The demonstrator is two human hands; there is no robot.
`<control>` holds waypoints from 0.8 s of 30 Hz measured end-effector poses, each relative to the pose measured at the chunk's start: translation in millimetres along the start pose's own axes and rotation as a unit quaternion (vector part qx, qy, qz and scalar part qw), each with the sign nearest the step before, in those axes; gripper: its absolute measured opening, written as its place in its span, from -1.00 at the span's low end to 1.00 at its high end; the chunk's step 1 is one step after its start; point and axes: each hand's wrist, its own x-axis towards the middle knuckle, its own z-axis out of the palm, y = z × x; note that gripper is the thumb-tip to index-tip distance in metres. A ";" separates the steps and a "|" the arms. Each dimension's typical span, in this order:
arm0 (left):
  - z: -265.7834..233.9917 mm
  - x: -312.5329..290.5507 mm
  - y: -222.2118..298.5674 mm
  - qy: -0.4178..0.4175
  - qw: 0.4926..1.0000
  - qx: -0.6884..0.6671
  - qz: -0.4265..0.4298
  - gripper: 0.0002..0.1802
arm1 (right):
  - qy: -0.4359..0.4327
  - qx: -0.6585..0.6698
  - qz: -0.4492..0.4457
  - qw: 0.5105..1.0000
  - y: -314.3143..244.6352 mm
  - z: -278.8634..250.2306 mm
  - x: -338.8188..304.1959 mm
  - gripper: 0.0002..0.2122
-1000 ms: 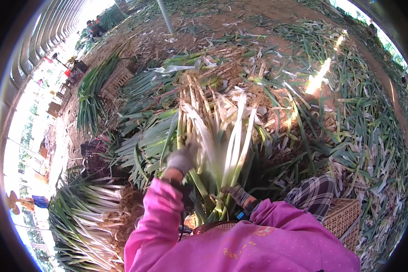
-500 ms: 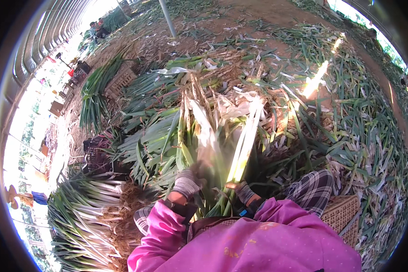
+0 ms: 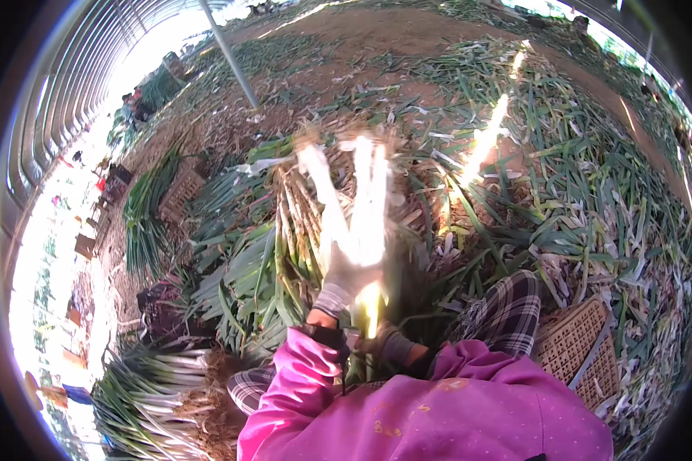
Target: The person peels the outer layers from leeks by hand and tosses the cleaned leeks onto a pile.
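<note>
My left hand (image 3: pixel 351 275), in a pale glove with a grey striped cuff, is closed around several thick green onions (image 3: pixel 369 196). Their white stalks point up and away, with the root ends blurred by motion. Lower down, close to my lap, my right hand (image 3: pixel 374 343) is closed at the green lower part of the same bunch; its fingers are partly smeared. Just left of the held stalks stand other onions (image 3: pixel 298 219) with brownish, unpeeled stems. At my left lies a pile of clean white-stalked onions (image 3: pixel 158 396), roots facing me.
A tan plastic crate (image 3: pixel 580 349) stands by my right knee. Dark crates (image 3: pixel 165 307) and another tan crate (image 3: pixel 182 192) are to the left. Stripped leaves (image 3: pixel 592 207) cover the ground at right. A metal post (image 3: pixel 231 58) rises farther off, with people (image 3: pixel 134 107) beyond.
The white stalks, which were spread apart, are now together in my left hand, which has moved right and up. My right hand has shifted left and down. The view has turned slightly right.
</note>
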 end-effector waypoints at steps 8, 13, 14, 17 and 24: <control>67.1 -36.2 62.2 -0.039 0.997 -0.028 0.058 -0.08 | 0.038 -0.226 -0.116 0.966 -5.5 -64.6 12.1 -0.50; 44.9 -55.1 48.3 -0.016 0.966 -0.248 -0.070 -0.10 | 0.319 -0.246 -0.045 0.914 -110.2 -182.5 26.3 0.04; 63.0 -62.3 40.8 0.010 0.980 0.112 0.166 -0.30 | 0.258 -0.188 -0.023 0.947 -119.8 -203.2 36.5 0.08; 92.3 -79.0 69.7 0.082 0.917 0.249 0.299 -0.54 | 0.288 -0.152 -0.170 0.930 -118.9 -222.4 73.8 -0.10; 89.3 -84.8 57.4 -0.001 0.829 -0.498 -0.254 -0.70 | 0.072 -0.442 -0.143 0.883 -78.7 -286.3 134.9 -0.53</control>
